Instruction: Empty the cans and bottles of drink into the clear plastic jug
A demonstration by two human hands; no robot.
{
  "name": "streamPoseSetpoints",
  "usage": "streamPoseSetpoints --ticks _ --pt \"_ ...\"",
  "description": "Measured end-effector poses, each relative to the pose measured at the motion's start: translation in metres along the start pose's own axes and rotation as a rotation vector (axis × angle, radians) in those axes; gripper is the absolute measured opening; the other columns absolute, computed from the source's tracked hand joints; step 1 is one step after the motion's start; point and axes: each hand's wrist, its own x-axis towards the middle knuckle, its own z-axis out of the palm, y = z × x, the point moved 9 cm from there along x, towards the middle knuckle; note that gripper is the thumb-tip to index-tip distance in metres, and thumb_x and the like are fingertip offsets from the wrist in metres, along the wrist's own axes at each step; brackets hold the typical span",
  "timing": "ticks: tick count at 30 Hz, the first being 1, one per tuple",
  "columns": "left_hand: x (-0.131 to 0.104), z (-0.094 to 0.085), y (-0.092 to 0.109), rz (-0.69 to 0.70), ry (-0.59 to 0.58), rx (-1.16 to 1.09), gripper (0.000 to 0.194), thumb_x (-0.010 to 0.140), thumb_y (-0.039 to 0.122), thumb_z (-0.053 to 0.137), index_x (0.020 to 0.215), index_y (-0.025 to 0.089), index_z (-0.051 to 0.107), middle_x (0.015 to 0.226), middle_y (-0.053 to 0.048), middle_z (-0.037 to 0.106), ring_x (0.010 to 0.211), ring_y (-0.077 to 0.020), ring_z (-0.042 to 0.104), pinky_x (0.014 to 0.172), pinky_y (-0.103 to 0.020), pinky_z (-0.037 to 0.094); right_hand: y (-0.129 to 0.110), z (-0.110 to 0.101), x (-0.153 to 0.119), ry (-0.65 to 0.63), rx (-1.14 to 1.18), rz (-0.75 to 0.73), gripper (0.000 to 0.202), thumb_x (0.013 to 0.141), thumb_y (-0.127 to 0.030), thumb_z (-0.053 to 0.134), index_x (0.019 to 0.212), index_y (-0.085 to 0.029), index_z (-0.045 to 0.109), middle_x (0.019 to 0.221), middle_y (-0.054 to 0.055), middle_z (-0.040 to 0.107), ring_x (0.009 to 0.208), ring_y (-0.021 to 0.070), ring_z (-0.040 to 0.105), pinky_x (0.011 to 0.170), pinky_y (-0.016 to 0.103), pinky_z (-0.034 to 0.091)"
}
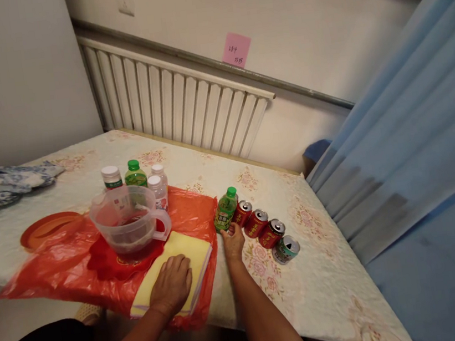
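Observation:
My left hand (171, 283) lies flat on a folded yellow cloth (193, 250), fingers extended and close together. My right hand (233, 242) has its thumb and fingers at the base of a green-capped bottle (225, 210), which stands slightly tilted in view. Right of that bottle a row of red cans (256, 223) runs down to a green and silver can (286, 250). A clear measuring jug (128, 225) with some liquid sits on a red scalloped dish (109, 264), over a red plastic bag (64, 270).
Behind the jug stand a white-capped jar (111, 177), another green-capped bottle (134, 174) and two white-capped bottles (158, 193). An orange lid (46, 230) and patterned fabric (3, 186) lie left. A radiator (176, 99) lines the wall; a blue curtain (408, 141) hangs right.

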Motion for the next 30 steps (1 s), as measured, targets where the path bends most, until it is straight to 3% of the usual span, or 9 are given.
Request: streamPoseSetpoints --ticks 22,30 --pt "0.002 -0.001 0.000 0.010 -0.002 0.018 0.018 0.093 0.019 0.044 0.097 0.017 0.061 0.101 -0.011 0.062 0.099 -0.0267 0.054 0.090 -0.041 0.043 0.010 -0.006 -0.007 -0.010 0.052 0.011 0.031 0.068 -0.029 0.063 0.096 -0.016 0.062 0.090 0.008 0.069 0.079 0.0200 0.063 0.073 0.029 0.049" --pt "0.001 -0.001 0.000 0.002 0.002 0.012 0.018 0.092 0.019 0.044 0.096 0.017 0.062 0.097 -0.010 0.061 0.096 -0.0260 0.053 0.089 -0.040 0.042 0.004 -0.020 -0.028 -0.048 0.066 0.008 0.022 0.071 -0.028 0.056 0.089 -0.017 0.064 0.085 0.005 0.070 0.071 0.0173 0.060 0.067 0.026 0.047"
